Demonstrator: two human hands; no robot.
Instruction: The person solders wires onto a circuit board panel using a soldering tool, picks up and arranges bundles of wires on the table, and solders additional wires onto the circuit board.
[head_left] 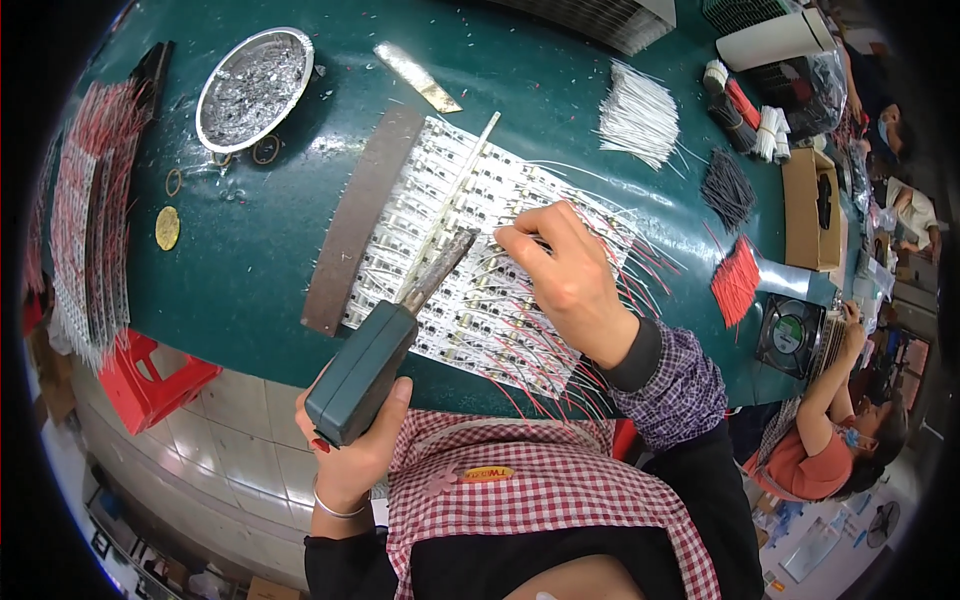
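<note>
My left hand (pixel 362 452) is wrapped round the dark green handle of a soldering gun (pixel 362 370). Its sooty metal tip reaches up over a white panel of small circuit boards (pixel 455 345). Just right of the tip, my right hand (pixel 575 285) pinches thumb and fingers together above the panel; whatever is between them is too small to make out. Red, white and black wires (pixel 530 355) trail from the panel's right and near parts, some under my right hand. A thin pale strip (pixel 465 175) lies along the boards, and a brown bar (pixel 362 225) flanks their left edge.
A metal bowl of solder scraps (pixel 255 90) stands far left, near a yellow disc (pixel 167 228). Wired board stacks (pixel 92 230) line the left edge. White (pixel 640 115), black (pixel 728 190) and red wire bundles (pixel 736 282) lie right, before a small fan (pixel 788 335). A co-worker (pixel 835 440) sits right.
</note>
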